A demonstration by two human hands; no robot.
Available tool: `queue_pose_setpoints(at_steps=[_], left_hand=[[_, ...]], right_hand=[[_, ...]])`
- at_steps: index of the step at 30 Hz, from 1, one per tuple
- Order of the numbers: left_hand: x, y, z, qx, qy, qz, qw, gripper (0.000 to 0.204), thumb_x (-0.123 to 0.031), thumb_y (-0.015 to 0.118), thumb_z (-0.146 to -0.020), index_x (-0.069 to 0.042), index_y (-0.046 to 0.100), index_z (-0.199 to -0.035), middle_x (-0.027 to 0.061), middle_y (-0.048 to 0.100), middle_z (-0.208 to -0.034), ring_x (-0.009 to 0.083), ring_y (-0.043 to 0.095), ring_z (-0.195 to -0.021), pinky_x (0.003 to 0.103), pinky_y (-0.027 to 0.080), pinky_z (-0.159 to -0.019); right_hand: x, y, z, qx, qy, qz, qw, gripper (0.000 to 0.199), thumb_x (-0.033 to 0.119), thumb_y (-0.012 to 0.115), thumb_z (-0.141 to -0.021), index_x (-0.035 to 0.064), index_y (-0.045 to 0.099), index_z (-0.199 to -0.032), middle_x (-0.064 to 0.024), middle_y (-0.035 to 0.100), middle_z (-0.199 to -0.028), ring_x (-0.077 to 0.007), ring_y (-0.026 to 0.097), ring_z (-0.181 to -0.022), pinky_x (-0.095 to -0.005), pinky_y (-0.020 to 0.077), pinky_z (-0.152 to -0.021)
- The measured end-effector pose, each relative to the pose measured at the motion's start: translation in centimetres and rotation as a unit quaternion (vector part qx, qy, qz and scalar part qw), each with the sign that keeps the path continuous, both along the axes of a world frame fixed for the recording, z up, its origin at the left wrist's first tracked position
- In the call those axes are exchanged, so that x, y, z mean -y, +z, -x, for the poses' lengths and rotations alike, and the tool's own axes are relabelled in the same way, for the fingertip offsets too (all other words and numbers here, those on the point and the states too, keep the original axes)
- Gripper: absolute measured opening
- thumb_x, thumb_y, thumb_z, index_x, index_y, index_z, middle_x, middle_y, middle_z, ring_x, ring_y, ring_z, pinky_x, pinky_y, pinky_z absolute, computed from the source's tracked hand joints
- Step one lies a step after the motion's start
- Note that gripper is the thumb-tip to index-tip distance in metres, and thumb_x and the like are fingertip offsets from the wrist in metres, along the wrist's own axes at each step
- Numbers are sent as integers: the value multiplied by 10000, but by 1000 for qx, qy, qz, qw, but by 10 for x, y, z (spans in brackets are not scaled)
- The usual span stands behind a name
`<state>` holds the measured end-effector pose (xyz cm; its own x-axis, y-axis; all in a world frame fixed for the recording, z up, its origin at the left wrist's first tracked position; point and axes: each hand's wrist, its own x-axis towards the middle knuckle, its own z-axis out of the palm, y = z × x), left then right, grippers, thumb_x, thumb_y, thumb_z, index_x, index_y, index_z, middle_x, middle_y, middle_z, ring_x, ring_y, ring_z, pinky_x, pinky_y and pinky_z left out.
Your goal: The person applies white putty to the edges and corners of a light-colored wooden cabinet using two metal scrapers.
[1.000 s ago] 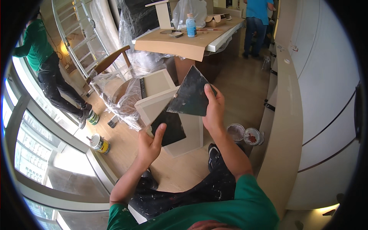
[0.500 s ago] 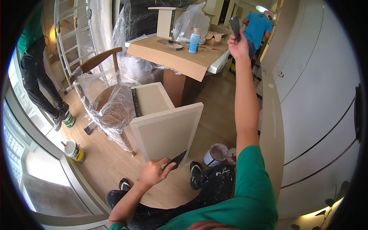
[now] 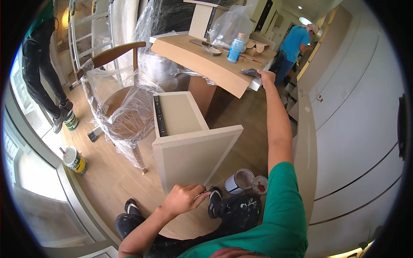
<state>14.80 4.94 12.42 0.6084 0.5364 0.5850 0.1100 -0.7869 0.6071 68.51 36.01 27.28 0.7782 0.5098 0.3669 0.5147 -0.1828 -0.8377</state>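
Note:
My right hand (image 3: 267, 78) is stretched far forward, closed around a dark, flat putty knife (image 3: 249, 72) held level at the table's near right corner. I cannot tell whether the blade touches the cardboard on top. Low in front of me, my left hand (image 3: 184, 199) is closed on a second putty knife, seen almost edge-on and largely hidden by the fingers. Just beyond that hand stands a beige drawer (image 3: 195, 157), propped on its front panel, with a black runner (image 3: 159, 116) along its side.
A cardboard-covered table (image 3: 193, 52) holds a blue bottle (image 3: 235, 48) and plastic bag. A plastic-wrapped chair (image 3: 114, 107) stands left, beside a ladder (image 3: 92, 36). Open paint cans (image 3: 239, 181) sit by my foot; another can (image 3: 75, 160) is left. Two people are nearby.
My right hand has come down from above the table to its corner, turning the putty knife level. My left putty knife has turned edge-on. The view has shifted slightly.

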Motion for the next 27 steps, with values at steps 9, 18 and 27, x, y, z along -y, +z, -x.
queue_pose_setpoints(at_steps=[9,18,27], left_hand=[[1,-9,8,113,25,197,974,165,-121,571,-954,34,620,-981,161,625,-760,319,620,-642,386,494,-624],[22,6,-1,446,69,226,863,274,-129,499,-1040,87,547,-1202,135,698,-1009,169,660,-849,292,528,-759],[25,-1,-7,400,-36,257,879,252,-104,486,-1038,28,492,-1253,178,613,-1176,244,654,-1074,367,596,-832]], right_hand=[[41,16,50,239,-157,-117,951,409,409,707,-879,31,729,-1035,-218,681,-1082,-373,602,-1093,-486,477,-945],[301,-39,302,-50,582,-39,811,366,246,698,-945,21,608,-1220,-27,637,-1033,-100,602,-920,-250,492,-822],[327,-52,340,-233,556,-52,796,86,105,650,-968,37,633,-1018,-10,648,-865,-83,639,-797,-219,504,-745]])
